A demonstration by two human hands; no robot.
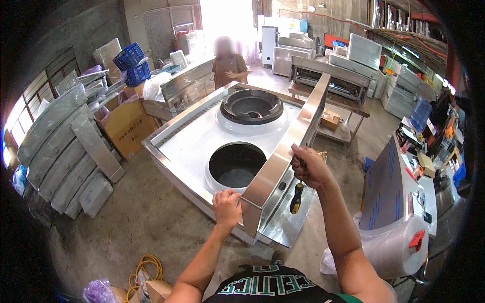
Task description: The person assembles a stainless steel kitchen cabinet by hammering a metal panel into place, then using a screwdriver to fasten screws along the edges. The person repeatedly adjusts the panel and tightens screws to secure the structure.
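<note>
A large stainless-steel wok stove (pixel 187 136) stands before me, with a white top. A black cast burner ring (pixel 252 103) sits over its far opening; the near round opening (pixel 237 166) is dark and has no ring. A long raised steel panel (pixel 283 156) runs along the stove's right side. My left hand (pixel 227 207) is bent over the near end of the stove, fingers against the panel's corner. My right hand (pixel 310 167) is closed beside the panel's right edge. From it hangs a screwdriver (pixel 297 198), its yellow-and-black handle pointing down; the shaft is partly hidden by the fingers.
Wrapped steel panels (pixel 55 151) and a cardboard box (pixel 129 126) stand at left. A person (pixel 229 65) is beyond the stove. A steel worktable (pixel 328 86) stands at far right. Nearer are a cluttered desk (pixel 414 166) and a bubble-wrap roll (pixel 391 247). Yellow cord (pixel 146 267) lies at lower left.
</note>
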